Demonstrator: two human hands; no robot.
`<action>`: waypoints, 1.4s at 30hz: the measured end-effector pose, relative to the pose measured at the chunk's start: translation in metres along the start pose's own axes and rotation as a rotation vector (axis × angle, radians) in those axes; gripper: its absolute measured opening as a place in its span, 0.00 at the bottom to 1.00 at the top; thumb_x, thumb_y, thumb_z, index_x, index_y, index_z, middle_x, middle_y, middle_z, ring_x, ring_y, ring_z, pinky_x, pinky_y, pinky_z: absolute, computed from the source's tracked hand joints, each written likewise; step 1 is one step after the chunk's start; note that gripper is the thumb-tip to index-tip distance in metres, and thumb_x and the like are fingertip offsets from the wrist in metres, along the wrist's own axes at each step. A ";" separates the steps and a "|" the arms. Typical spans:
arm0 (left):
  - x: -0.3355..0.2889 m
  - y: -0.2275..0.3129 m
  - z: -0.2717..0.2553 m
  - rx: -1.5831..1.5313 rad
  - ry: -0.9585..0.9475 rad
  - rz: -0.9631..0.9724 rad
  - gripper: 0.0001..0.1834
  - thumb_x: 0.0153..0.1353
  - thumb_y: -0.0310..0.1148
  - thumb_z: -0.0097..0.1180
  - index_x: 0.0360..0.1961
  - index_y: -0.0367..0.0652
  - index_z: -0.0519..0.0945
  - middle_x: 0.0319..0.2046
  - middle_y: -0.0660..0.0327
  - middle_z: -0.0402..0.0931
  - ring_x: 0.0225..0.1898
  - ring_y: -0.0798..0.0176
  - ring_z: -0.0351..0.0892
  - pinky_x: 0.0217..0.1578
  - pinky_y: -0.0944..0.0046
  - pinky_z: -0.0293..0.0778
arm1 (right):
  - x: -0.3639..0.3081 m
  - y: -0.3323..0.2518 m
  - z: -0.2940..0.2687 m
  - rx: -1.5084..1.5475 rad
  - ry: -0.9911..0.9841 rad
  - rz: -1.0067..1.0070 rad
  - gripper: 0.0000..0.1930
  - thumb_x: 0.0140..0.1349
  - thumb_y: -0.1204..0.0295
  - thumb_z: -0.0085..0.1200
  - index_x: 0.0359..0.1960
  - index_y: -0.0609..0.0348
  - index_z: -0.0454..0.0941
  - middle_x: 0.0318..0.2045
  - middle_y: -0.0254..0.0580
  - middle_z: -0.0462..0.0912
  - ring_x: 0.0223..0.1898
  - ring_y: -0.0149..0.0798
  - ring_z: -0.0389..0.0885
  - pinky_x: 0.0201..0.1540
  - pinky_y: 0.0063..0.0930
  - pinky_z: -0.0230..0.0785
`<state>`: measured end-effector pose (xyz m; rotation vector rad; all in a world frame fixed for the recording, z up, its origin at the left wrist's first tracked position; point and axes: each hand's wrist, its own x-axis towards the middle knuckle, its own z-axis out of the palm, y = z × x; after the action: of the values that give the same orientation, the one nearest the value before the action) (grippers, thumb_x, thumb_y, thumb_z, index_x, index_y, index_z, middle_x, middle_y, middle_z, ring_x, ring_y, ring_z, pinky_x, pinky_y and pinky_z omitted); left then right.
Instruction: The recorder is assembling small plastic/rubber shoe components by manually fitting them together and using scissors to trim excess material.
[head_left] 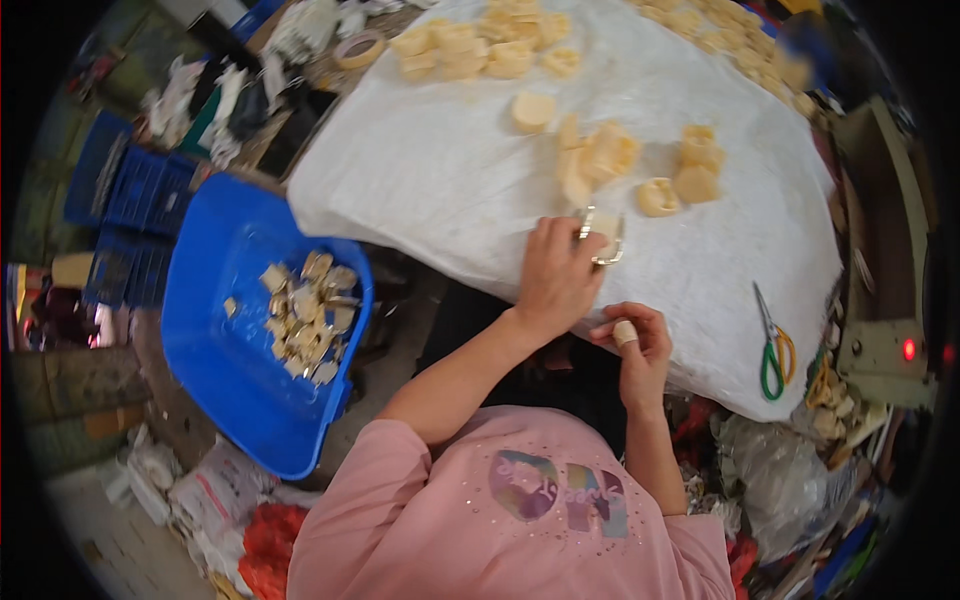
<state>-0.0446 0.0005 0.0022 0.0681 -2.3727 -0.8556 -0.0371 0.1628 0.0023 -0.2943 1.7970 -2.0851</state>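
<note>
Left hand (pixel 560 270) has its fingers closed on a shiny metal piece (pixel 620 245), sort of U-shaped, lying on the white cloth (pixel 450 180) just past the fingertips, up and to the right of the knuckles. Its long sides run roughly away from the body, toward a loose bunch of cream-coloured pieces (pixel 605 155) just beyond. So yeah, the left is the nearer hand. Right hand (pixel 645 350) is curled at the table edge, lower and further right, apart from the metal, pale wrap (pixel 625 333) on one digit; too small and blurry to tell if it's pinching anything.
</note>
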 end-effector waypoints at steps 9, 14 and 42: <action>-0.030 -0.006 -0.039 -0.027 0.028 0.036 0.18 0.41 0.23 0.63 0.37 0.41 0.76 0.39 0.52 0.70 0.41 0.50 0.72 0.42 0.57 0.70 | -0.005 -0.003 -0.030 0.037 0.047 0.048 0.10 0.65 0.78 0.42 0.47 0.65 0.66 0.36 0.45 0.77 0.29 0.33 0.80 0.32 0.24 0.75; -0.101 -0.096 -0.142 0.320 0.363 -0.414 0.19 0.51 0.26 0.60 0.45 0.33 0.73 0.42 0.51 0.71 0.47 0.51 0.71 0.50 0.57 0.67 | 0.009 -0.025 -0.053 0.009 0.095 -0.025 0.11 0.64 0.77 0.44 0.47 0.63 0.68 0.35 0.43 0.78 0.27 0.30 0.78 0.31 0.23 0.74; 0.013 0.044 0.031 0.281 -0.263 0.319 0.10 0.52 0.27 0.54 0.37 0.41 0.78 0.35 0.54 0.73 0.38 0.50 0.71 0.40 0.53 0.67 | 0.181 -0.184 -0.524 -1.718 0.794 0.095 0.27 0.53 0.76 0.53 0.58 0.51 0.67 0.57 0.44 0.69 0.60 0.49 0.63 0.62 0.38 0.57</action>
<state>-0.0660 0.0500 0.0163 -0.3207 -2.6376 -0.3965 -0.4327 0.5851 0.0816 0.2805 3.4419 0.0341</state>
